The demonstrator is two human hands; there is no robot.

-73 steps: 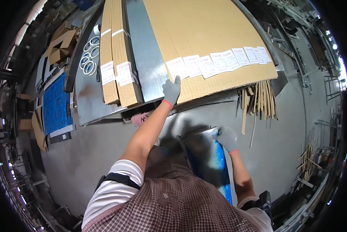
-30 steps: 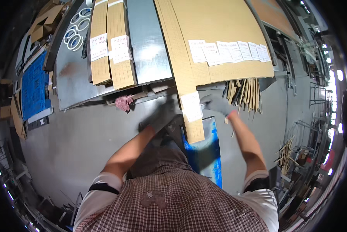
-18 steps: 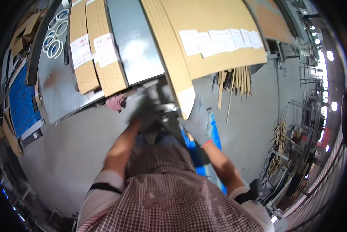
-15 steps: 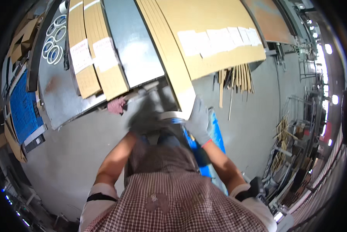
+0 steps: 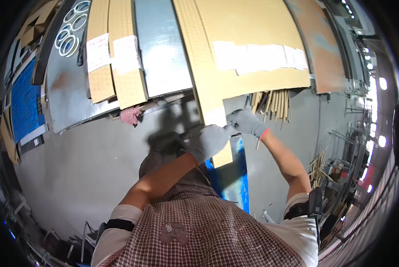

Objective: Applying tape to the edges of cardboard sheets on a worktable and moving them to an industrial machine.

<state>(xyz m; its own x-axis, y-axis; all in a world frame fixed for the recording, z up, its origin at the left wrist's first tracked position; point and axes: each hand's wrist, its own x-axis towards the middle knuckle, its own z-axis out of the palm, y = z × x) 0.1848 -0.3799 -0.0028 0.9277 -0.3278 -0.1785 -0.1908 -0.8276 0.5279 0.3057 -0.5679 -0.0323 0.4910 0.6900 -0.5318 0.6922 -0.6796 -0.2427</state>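
Note:
A long stack of narrow cardboard strips (image 5: 208, 93) juts over the near table edge, its near end (image 5: 223, 159) showing below my hands. My left hand (image 5: 212, 141), in a grey glove, lies across this stack with its fingers curled around it. At the right edge of the strips, close to the left fingertips, my gloved right hand (image 5: 247, 123) has its fingers pinched together. Whatever is between those fingers is too small to make out. Beside the stack lies a wide cardboard sheet (image 5: 252, 26) with white paper sheets (image 5: 261, 58) on it.
Two labelled cardboard bundles (image 5: 128, 84) and several white tape rings (image 5: 68, 44) lie on the metal table (image 5: 164, 58). A checked cloth (image 5: 130, 115) hangs at its edge. Thin strips (image 5: 272, 104) stick out under the sheet. A blue-patched board (image 5: 239, 178) stands below my hands.
My left hand has moved up and right onto the strips. My right hand has shifted right. The white-rimmed tape roll near my hands is out of sight, and the strips' near end shows.

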